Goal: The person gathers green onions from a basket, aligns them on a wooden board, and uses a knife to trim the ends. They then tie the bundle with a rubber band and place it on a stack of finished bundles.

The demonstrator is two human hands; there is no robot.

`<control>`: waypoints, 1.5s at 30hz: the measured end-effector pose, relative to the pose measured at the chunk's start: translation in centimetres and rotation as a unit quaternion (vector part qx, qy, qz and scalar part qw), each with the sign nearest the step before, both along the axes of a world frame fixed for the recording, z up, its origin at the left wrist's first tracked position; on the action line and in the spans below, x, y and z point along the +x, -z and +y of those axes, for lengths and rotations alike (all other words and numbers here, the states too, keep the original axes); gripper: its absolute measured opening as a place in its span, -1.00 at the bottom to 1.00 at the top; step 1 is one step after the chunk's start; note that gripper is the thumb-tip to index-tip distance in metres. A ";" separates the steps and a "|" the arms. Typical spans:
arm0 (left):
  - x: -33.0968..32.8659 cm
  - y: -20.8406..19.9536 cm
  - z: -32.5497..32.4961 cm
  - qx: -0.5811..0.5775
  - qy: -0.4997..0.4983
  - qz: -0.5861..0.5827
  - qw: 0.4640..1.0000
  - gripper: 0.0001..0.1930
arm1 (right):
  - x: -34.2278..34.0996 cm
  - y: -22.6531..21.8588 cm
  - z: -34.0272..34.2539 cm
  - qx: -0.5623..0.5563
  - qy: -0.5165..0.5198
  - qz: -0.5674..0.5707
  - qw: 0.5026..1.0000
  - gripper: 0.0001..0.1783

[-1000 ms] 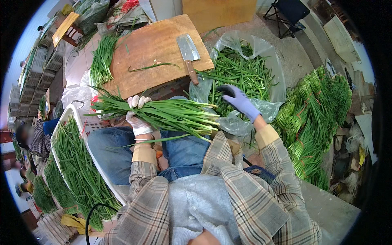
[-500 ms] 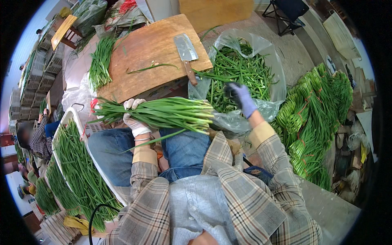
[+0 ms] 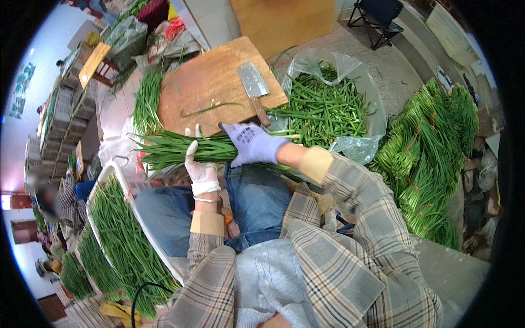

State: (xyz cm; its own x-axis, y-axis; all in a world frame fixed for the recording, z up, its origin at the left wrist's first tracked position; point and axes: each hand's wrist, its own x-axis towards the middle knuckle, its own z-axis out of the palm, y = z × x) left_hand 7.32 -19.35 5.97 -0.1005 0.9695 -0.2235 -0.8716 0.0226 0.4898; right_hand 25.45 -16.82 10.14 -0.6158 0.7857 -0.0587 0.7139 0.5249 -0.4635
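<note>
At 8 o'clock from our left hand (image 3: pixel 203 176) stands a white crate (image 3: pixel 143 232) of greens; at 11 o'clock, a second bunch (image 3: pixel 146 106) lies at the table's left edge. The held bunch (image 3: pixel 174 149) stretches across above our knees, leaf tips toward 9 o'clock. Our left hand, in a white glove, is loosely spread at it, thumb on the near side, fingertips showing beyond. At its 1 o'clock is the table (image 3: pixel 205 82). Our right hand (image 3: pixel 249 144), in a purple glove, is closed over the bunch from above, pale stem ends poking out toward 3 o'clock. From that hand, the knife (image 3: pixel 253 81) lies at 12, the bag (image 3: pixel 358 148) of greens at 2, and a tied pile (image 3: pixel 418 158) at 3.
</note>
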 end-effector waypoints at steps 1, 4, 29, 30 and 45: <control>0.4 -1.1 -0.2 0.007 0.003 -0.027 1.000 -0.45 | -0.3 -0.5 1.4 -0.106 -0.030 0.062 0.992 -0.03; -1.2 -3.3 -0.9 0.077 0.088 0.001 0.993 -0.33 | -0.8 -2.0 3.0 -0.196 -0.090 0.043 0.975 -0.26; -5.9 9.6 -0.9 -0.054 -0.117 -0.035 0.991 -0.73 | 14.2 10.7 -12.6 -0.151 0.065 -0.157 0.974 -0.57; -5.8 9.4 -0.7 -0.067 -0.124 -0.065 0.988 -0.75 | 13.7 8.2 -11.9 -0.135 0.096 -0.206 0.964 -0.59; -3.7 7.2 -0.4 -0.100 -0.095 -0.044 0.989 -0.95 | 7.7 2.2 -5.5 0.147 -0.048 0.061 0.986 -0.45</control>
